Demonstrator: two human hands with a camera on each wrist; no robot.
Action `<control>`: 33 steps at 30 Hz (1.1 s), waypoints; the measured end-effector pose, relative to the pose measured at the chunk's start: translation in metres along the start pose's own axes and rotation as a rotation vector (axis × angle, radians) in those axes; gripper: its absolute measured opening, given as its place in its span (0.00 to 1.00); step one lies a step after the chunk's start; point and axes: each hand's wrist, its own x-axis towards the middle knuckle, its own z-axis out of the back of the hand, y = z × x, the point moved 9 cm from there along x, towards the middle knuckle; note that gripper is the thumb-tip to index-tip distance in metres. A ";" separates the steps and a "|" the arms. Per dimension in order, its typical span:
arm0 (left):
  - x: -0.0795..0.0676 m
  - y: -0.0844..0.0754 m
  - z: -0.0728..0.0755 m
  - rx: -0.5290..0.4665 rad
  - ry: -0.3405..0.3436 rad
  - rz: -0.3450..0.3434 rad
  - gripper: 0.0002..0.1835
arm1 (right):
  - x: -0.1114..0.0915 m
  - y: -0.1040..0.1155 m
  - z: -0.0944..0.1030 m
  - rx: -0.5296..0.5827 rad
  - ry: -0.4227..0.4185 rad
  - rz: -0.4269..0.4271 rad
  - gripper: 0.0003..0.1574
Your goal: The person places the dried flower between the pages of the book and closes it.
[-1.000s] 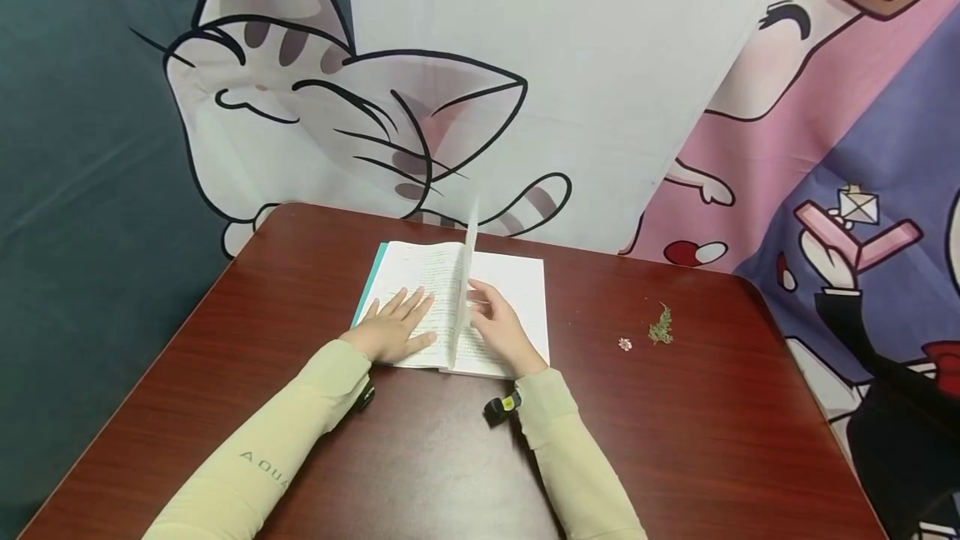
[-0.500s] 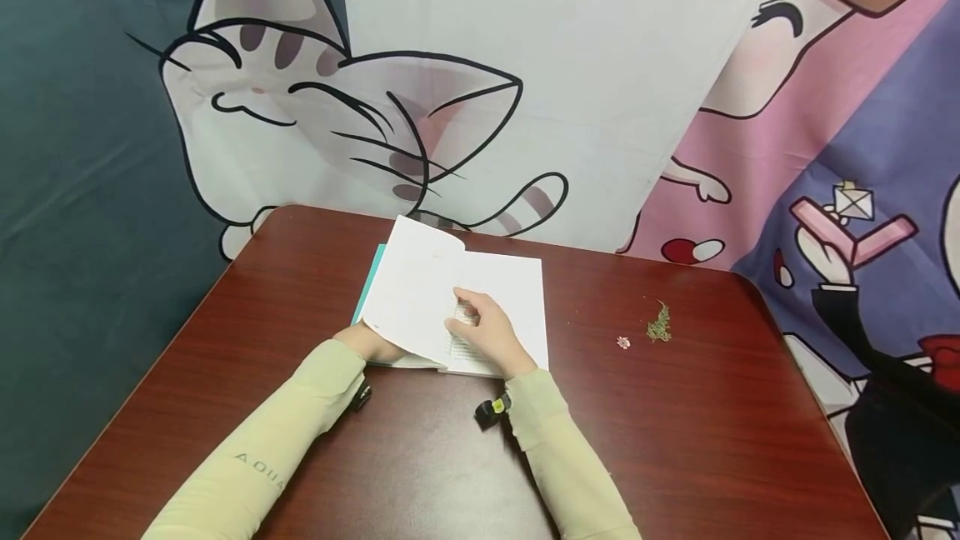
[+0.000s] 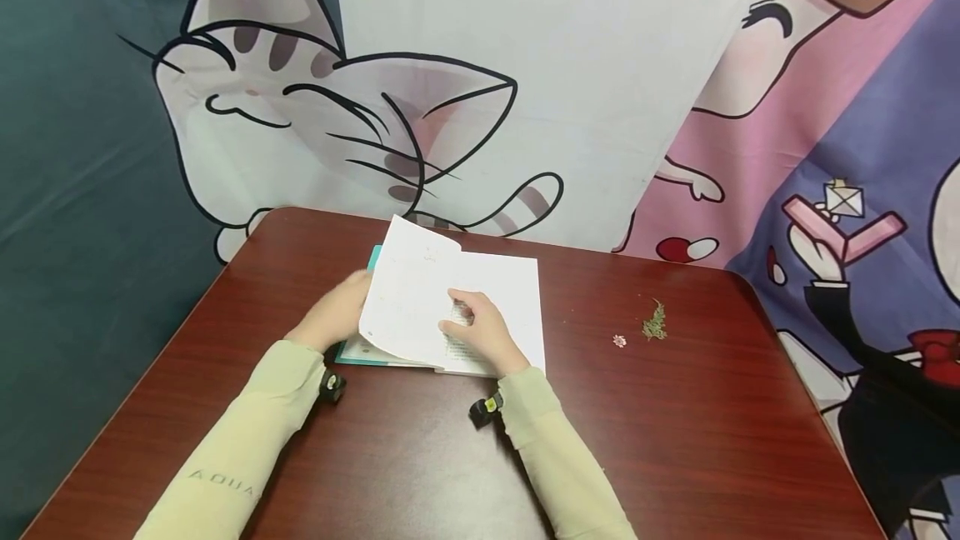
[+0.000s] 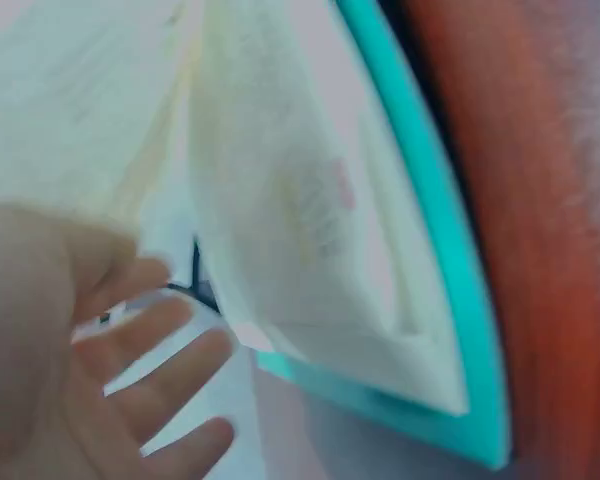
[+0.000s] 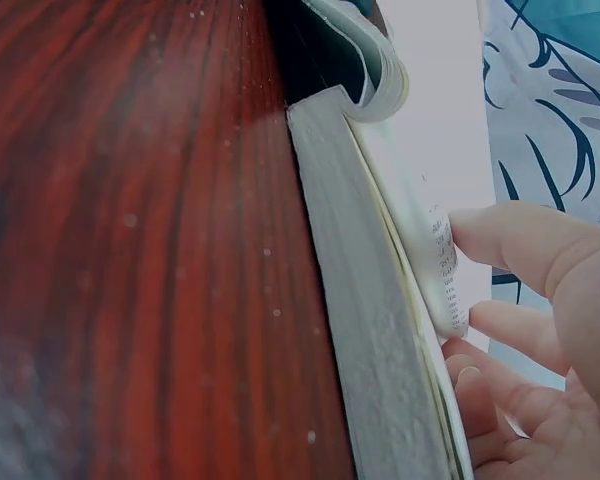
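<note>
An open book (image 3: 502, 273) with a teal cover lies on the table, and a leaf (image 3: 408, 290) stands raised over its left half. At the book's left edge is my left hand (image 3: 333, 311), fingertips hidden behind that leaf in the head view. The left wrist view shows the left hand (image 4: 130, 350) with fingers spread, beside pages (image 4: 290, 190) and the teal cover (image 4: 440, 240). Over the right half, my right hand (image 3: 483, 332) holds thumb and forefinger apart. In the right wrist view, the right hand (image 5: 550, 330) has fingertips right at the printed page (image 5: 440, 265).
To the book's right on the brown table (image 3: 712, 407) lie a small pale flower (image 3: 618, 341) and a green sprig (image 3: 655, 321). Behind the table hangs a cloth printed with a cat (image 3: 315, 115). Each wrist wears a small black camera.
The leaf, upright at first, has swung left and covered the left hand. That hand has since slid out leftwards to the book's edge. The right hand has shifted slightly left.
</note>
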 end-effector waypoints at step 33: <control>0.006 -0.024 -0.060 0.192 0.295 -0.050 0.42 | 0.000 0.005 0.000 -0.048 0.029 0.031 0.38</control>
